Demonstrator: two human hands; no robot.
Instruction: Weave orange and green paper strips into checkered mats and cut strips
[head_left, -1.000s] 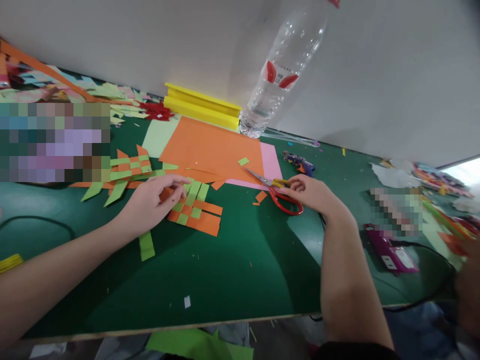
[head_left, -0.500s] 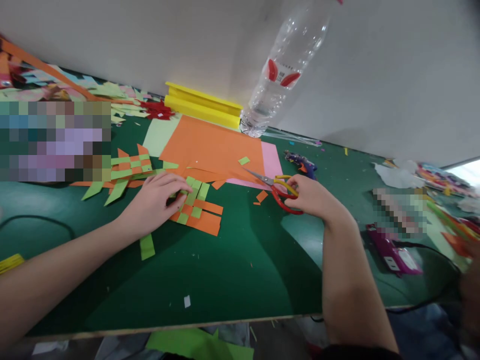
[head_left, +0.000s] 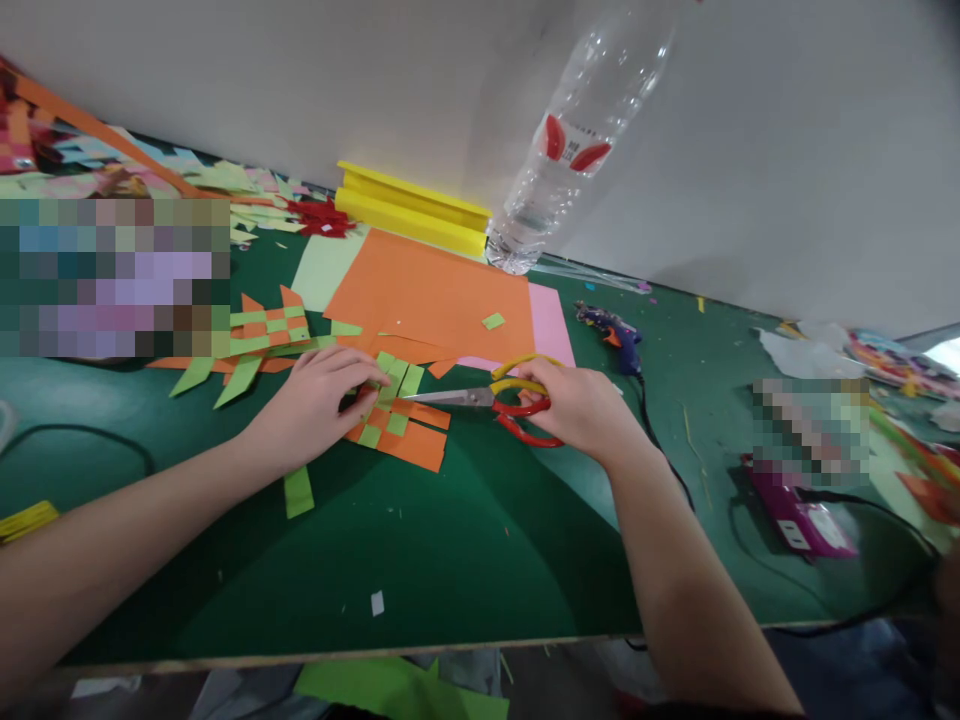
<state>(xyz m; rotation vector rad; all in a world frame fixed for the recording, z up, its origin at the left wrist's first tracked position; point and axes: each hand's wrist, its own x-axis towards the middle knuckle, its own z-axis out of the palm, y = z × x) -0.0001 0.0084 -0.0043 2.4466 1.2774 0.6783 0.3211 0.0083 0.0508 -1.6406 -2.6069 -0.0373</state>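
Observation:
My left hand (head_left: 326, 400) pinches the left side of a woven paper piece (head_left: 396, 424) made of orange and green strips; its fingers hide that side. From under this hand a green strip (head_left: 298, 492) sticks out toward me. My right hand (head_left: 574, 405) is closed on the handles of a pair of scissors (head_left: 491, 398), one handle yellow and one red. The blades point left, and their tips lie at the upper orange strip, by the green strips. Behind my left hand lies another woven paper piece (head_left: 274, 325) with pointed ends.
Orange sheets (head_left: 435, 290) lie behind the hands, before a folded yellow paper (head_left: 412, 210) and a tall plastic bottle (head_left: 555, 150). A glue gun (head_left: 615, 335) with a cord lies right of them. Farther right is a purple power strip (head_left: 799, 515). Paper scraps (head_left: 225, 185) crowd the back left.
My right hand has moved left with the scissors, bringing the blades from above the orange sheet to the woven piece. My left hand keeps its hold on the paper.

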